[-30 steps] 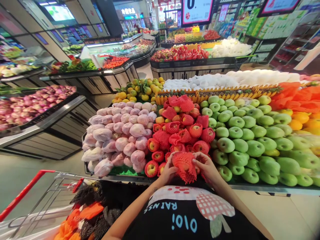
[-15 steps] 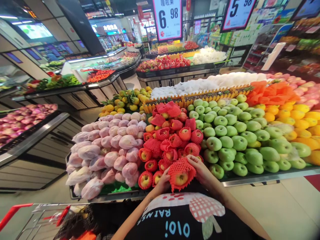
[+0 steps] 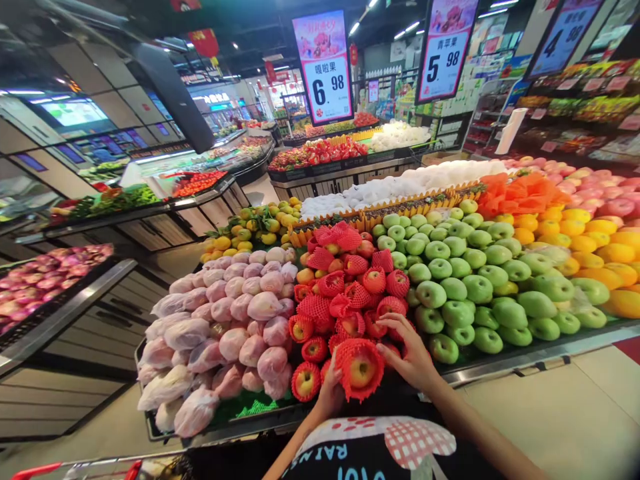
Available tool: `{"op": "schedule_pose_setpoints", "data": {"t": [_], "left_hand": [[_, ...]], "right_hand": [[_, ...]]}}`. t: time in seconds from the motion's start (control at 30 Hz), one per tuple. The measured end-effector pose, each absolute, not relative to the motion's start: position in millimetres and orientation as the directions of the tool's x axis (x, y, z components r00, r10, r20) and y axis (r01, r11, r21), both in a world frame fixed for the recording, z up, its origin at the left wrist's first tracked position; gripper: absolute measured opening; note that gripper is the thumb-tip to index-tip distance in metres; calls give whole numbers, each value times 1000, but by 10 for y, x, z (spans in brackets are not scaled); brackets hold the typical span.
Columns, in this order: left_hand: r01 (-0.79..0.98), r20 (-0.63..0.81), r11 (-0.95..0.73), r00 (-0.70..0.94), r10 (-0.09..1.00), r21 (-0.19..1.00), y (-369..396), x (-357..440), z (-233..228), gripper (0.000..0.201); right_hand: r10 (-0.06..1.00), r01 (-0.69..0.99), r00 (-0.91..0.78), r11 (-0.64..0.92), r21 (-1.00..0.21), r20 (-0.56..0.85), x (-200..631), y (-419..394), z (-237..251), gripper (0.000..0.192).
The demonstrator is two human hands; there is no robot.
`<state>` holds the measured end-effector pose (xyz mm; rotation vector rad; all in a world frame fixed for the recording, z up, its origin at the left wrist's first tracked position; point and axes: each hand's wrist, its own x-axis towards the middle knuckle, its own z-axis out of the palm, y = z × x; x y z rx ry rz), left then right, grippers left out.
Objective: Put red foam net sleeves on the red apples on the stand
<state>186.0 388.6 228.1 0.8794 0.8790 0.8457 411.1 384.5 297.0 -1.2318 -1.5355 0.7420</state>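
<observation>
Supermarket produce aisle, price signs overhead, sloped display surface (image 3: 525,357) up front loaded w/ fruit. Pink-wrapped fruit (image 3: 235,333) at left, red-netted apples (image 3: 350,287) in middle, green apples (image 3: 465,280) to right, oranges (image 3: 590,240) farther right. Red cart handle (image 3: 35,471) just peeking in at bottom left. Left hand (image 3: 330,393) cupped under and behind one apple in red foam net (image 3: 361,368), fingers mostly hidden by net, so grip only partly readable; looks like grasping it from below. Right hand (image 3: 410,353) spread open, fingers resting on net's right edge and on neighbouring netted apples, not clenched. Held apple sits at front lower edge of red pile, just above surface rim, open end of net turned toward camera w/ yellow-red skin showing. Judging by this, step in hand looks like seating or straightening net on the fruit. To do well: keep apple supported from beneath w/ left palm, not squeezed; pull net evenly round w/ right fingertips so mesh doesn't tear; keep it low and close to pile, since slope could send a loose apple rolling off front rim; avoid nudging neighbours stacked just behind.
</observation>
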Motion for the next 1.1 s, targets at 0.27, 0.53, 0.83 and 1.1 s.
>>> {"op": "schedule_pose_setpoints", "data": {"t": [0.27, 0.53, 0.83, 1.1], "left_hand": [[-343, -298, 412, 338, 893, 844, 3823, 1508, 2296, 88], [-87, -205, 262, 409, 889, 961, 3785, 1331, 2461, 67], [73, -88, 58, 531, 843, 996, 3722, 1456, 2668, 87], [123, -113, 68, 418, 901, 990, 3839, 1861, 2708, 47]], "right_hand": [[895, 500, -376, 414, -761, 240, 3627, 3603, 3162, 121], [935, 509, -283, 337, -792, 216, 3291, 3522, 2812, 77], [992, 190, 24, -128, -974, -125, 3578, 3575, 2884, 65], [977, -28, -117, -184, -982, -180, 3903, 3596, 2715, 106]]}}
